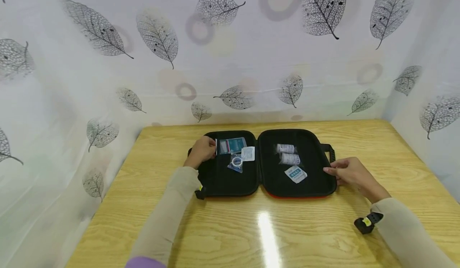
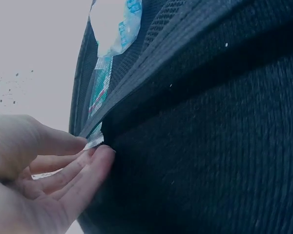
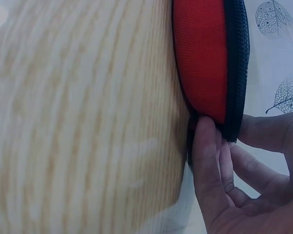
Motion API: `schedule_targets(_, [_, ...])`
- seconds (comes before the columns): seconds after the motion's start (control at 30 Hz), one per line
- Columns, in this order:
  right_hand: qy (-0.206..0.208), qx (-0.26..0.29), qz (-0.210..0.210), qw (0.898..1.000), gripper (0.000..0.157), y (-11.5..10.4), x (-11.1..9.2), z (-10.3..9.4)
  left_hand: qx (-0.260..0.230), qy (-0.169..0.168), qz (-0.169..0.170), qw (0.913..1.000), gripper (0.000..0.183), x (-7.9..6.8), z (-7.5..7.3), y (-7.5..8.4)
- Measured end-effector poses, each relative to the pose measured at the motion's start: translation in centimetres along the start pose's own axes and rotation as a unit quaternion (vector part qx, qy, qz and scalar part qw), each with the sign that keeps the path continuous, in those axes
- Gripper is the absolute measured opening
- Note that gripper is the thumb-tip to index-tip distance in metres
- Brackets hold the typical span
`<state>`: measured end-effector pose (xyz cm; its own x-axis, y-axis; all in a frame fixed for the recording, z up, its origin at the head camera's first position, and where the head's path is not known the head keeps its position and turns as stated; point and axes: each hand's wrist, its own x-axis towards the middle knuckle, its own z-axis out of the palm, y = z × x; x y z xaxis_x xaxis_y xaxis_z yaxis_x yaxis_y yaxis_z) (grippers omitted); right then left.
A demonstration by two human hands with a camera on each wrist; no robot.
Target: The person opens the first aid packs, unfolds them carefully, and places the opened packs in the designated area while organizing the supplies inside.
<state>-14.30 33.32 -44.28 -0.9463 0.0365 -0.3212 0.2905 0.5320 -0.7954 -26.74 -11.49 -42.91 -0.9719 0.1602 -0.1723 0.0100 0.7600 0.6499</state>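
A black-lined zip case [image 1: 230,188], red outside, lies opened flat on the table. My left hand [image 1: 203,151] is at its left half, pinching the end of a flat teal-and-white packet [image 1: 235,145] between thumb and fingers. In the left wrist view, the packet's pale end [image 2: 94,140] shows at the fingertips, beside the mesh pocket edge [image 2: 136,83]. My right hand [image 1: 350,174] grips the case's right rim near the lower corner. In the right wrist view, its fingers lie under the red shell [image 3: 202,58], with the thumb on the zipper side.
In the left half lie a white square packet [image 1: 248,153] and a bagged white ring [image 1: 236,162]. The right half holds two wrapped bandage rolls [image 1: 285,148] and a small white-and-teal sachet [image 1: 296,174]. A black handle [image 1: 328,151] sticks out on the right. A leaf-print curtain [image 1: 230,60] hangs behind the wooden table [image 1: 230,236].
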Motion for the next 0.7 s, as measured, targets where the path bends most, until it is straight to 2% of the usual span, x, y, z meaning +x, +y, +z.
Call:
schedule_targets(0.2, [-0.002, 0.000, -0.007, 1.000, 0.057, -0.1, 0.0, 0.1, 0.043, 0.020, 0.012, 0.9988, 0.030, -1.0, -1.0, 0.1])
schedule_targets(0.3, [-0.003, 0.001, -0.006, 1.000, 0.057, -0.1, 0.0, 0.0, 0.048, 0.018, 0.018, 0.9985, 0.027, -1.5, -1.3, 0.3])
schedule_targets(0.5, [0.001, -0.003, 0.001, 1.000, 0.057, 0.0, 0.1, -0.2, 0.039, -0.011, 0.046, 0.9981, 0.021, -1.8, -1.1, 1.2])
schedule_targets(0.7, [0.000, 0.002, 0.000, 1.000, 0.056, -0.1, 0.1, 0.1, 0.043, -0.040, 0.065, 0.9962, 0.019, -1.7, 0.0, 2.0])
